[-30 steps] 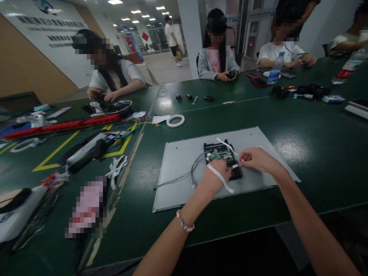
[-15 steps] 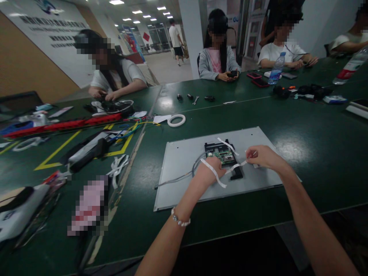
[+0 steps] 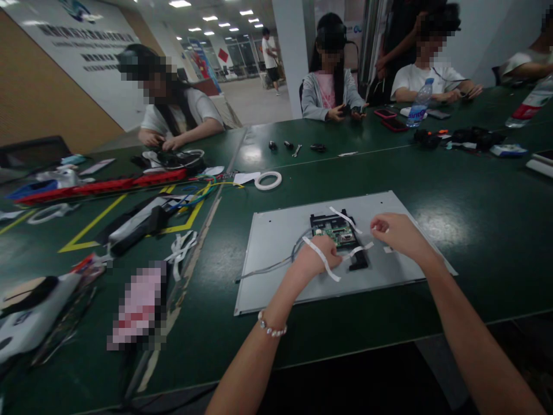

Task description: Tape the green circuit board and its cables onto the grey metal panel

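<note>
Since the earlier frame, the right hand (image 3: pixel 397 233) has come off the outer end of the lower tape strip (image 3: pixel 358 251) and is now just above and beside it. Its fingers are curled in, with nothing visible in them; whether the tips meet is unclear. The left hand (image 3: pixel 319 253) lies over the lower left of a black frame (image 3: pixel 359 263), fingertips at the strip's inner end; whether they pinch or press it cannot be told. A second tape strip (image 3: pixel 323 260) runs across the back of this hand, and a beaded bracelet (image 3: pixel 272 330) circles the wrist.

The frame carries a green circuit board (image 3: pixel 339 233), partly hidden by the left hand. An upper tape strip (image 3: pixel 344 219) slants across the frame's top right. Gray cables (image 3: pixel 270 268) trail left from it. All this sits on a flat, light gray panel (image 3: pixel 270 245) on a dark green table (image 3: pixel 345 328).

Beyond the panel are a white tape roll (image 3: pixel 258 183) and, farther off, a small wrench (image 3: pixel 296 151). Across the table, a person in a gray jacket (image 3: pixel 309 99) sits with both hands raised, near a blue-labeled bottle (image 3: pixel 418 108).
</note>
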Tool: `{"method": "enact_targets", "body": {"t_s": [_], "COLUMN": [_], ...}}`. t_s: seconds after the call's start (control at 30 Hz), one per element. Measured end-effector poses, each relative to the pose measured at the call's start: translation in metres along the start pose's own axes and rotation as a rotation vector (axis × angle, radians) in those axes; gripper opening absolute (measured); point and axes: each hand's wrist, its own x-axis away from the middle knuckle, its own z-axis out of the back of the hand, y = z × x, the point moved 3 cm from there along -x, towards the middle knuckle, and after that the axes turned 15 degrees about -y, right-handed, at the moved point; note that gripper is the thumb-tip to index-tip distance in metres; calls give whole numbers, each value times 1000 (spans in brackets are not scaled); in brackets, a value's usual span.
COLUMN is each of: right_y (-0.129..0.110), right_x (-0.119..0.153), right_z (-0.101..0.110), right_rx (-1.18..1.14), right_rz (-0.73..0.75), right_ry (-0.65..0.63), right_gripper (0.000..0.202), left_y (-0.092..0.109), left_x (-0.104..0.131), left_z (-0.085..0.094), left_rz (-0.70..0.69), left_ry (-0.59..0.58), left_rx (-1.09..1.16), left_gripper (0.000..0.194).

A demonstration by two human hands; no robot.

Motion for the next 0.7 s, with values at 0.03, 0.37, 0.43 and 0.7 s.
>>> {"method": "enact_targets", "body": {"t_s": [0.03, 0.37, 0.43, 0.7], "right_y": [-8, -103, -108, -100], "right_x": [1, 25, 26, 29], "right_z": [2, -34, -40, -36], "right_rx": [26, 148, 195, 76], "right_rz": [68, 831, 869, 830], "right_ry": [64, 184, 233, 486], "right_gripper": [15, 42, 28, 11], "left_y": [-1, -15, -17, -18], "left_x": [1, 11, 8, 11], "left_z": [2, 30, 28, 29], "left_rz": [-8, 55, 75, 124], "left_ry": [12, 275, 291, 314], "left_rx": [9, 52, 39, -37], "left_gripper": [30, 32, 35, 28]}}
